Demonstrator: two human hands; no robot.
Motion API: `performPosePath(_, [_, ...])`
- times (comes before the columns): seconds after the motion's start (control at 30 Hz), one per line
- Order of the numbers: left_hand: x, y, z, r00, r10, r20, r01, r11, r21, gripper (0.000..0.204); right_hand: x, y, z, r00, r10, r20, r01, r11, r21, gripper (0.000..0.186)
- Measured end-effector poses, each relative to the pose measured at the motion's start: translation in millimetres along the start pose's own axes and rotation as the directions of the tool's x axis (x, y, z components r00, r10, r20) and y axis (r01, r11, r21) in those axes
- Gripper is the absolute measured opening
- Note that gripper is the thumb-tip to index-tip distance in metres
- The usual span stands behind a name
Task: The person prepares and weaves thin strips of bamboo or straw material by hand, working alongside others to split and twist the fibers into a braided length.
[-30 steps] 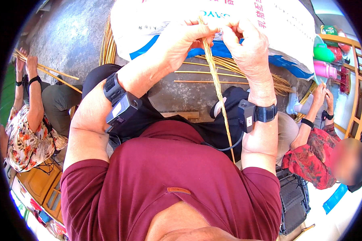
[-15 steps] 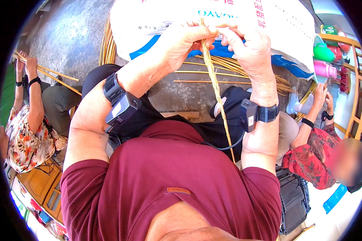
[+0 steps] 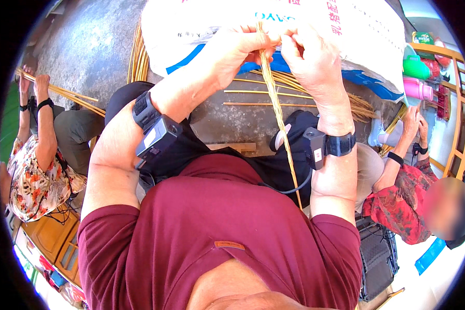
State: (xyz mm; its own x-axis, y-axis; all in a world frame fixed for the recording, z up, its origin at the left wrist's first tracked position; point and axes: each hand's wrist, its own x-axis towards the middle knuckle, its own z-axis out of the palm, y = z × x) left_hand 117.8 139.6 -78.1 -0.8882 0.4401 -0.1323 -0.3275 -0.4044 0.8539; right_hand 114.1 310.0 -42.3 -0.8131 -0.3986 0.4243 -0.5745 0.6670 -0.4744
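Note:
My left hand (image 3: pixel 231 54) and my right hand (image 3: pixel 307 57) are raised close together, both pinching the top of a long thin bundle of pale straw strips (image 3: pixel 280 121). The strips hang down between my forearms toward my maroon shirt. Behind my hands lies a large white sack (image 3: pixel 356 31) with a blue edge. Each wrist carries a black strap with a small device.
Loose straw stalks (image 3: pixel 266 93) lie on the grey concrete floor (image 3: pixel 88 46). A person in a floral top (image 3: pixel 36 175) sits at left holding stalks. Another person in a red patterned top (image 3: pixel 405 206) sits at right. Green and pink containers (image 3: pixel 416 77) stand near a wooden rail.
My hands have stayed together at the top of the strips with small finger movements. The hanging strips have swung slightly.

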Motion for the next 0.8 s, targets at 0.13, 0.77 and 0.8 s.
performPosePath(0.13, [10, 1, -6, 0.999, 0.033, -0.013, -0.032, 0.995, 0.090, 0.013, 2, -3, 4, 0.995, 0.096, -0.020, -0.097, 0.993, -0.066, 0.010])
performPosePath(0.77, [35, 53, -46, 0.974, -0.021, -0.223, -0.037, 0.967, -0.252, 0.006, -9, 5, -13, 0.566, 0.357, 0.743, -0.789, 0.497, 0.362, 0.035])
performPosePath(0.8, [37, 53, -54, 0.974, -0.019, -0.226, -0.040, 0.967, -0.251, 0.006, -11, 3, -11, 0.566, 0.354, 0.744, -0.788, 0.499, 0.362, 0.035])
